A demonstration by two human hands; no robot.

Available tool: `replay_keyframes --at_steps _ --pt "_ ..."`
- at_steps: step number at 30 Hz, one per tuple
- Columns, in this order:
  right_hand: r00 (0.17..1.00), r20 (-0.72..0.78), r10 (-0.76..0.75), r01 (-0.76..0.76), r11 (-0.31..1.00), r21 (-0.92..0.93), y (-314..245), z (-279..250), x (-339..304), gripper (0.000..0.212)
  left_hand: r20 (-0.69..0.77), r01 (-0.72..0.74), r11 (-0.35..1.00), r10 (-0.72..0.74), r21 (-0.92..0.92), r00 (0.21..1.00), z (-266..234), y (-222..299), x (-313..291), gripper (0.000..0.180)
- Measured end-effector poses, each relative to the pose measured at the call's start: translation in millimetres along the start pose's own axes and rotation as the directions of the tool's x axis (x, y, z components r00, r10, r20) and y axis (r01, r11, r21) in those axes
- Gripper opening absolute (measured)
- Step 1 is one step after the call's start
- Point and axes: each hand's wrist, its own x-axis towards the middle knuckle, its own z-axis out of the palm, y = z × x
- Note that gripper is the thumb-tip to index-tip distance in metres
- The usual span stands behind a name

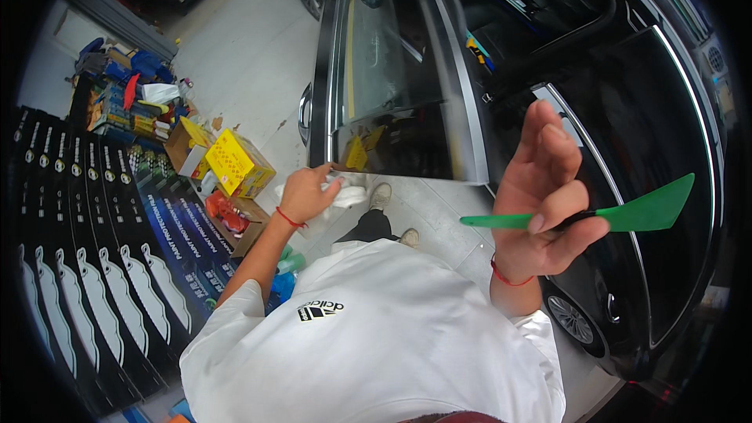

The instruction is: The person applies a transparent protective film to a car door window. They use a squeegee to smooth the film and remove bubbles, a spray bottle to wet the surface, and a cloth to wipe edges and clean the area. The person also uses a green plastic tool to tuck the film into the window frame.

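My right hand [540, 196] is raised on the right, beside the black car. A green squeegee [648, 207] with a flared blade and a slim handle is pinched between its thumb and bent fingers; the other fingers are up. On the left, my left hand [307, 197] is at the rear lower corner of the open black car door [399, 141], its fingertips at the edge. Crumpled white cloth [350, 196] shows on both sides of that hand, gripped under the fingers. Reflections lie on the door's dark glass.
Black boxes [86, 211] stand in a row at left. A yellow carton [235, 163] and an open cardboard box with red items [227, 211] sit near my left arm. Piled supplies [141, 94] lie farther back. The car's rear side [627, 141] rises close on my right.
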Motion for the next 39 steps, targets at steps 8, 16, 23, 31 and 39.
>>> replay_keyframes --at_steps 8,16,23,31,39 --pt "0.913 -0.398 -0.086 0.076 0.996 -0.042 -6 -93 51 0.051 0.228 -0.139 0.951 0.205 -0.278 0.952 69 35 47 0.051" --pt "0.836 -0.526 -0.154 0.101 0.987 -0.128 -7 -153 78 0.044 0.296 0.139 0.973 -0.079 -0.185 0.952 112 -116 71 0.043" --pt "0.815 -0.539 -0.212 0.126 0.973 -0.192 -6 -153 79 0.044 0.566 0.574 0.818 -0.489 0.034 0.664 163 -297 22 0.070" --pt "0.768 -0.578 -0.275 0.081 0.937 -0.340 -1 -140 80 0.042 0.736 0.775 0.569 -0.643 0.275 0.210 210 -381 -59 0.106" --pt "0.731 -0.587 -0.348 0.067 0.893 -0.446 3 -137 83 0.040 0.772 0.824 0.495 -0.624 0.275 0.117 235 -399 -40 0.096"
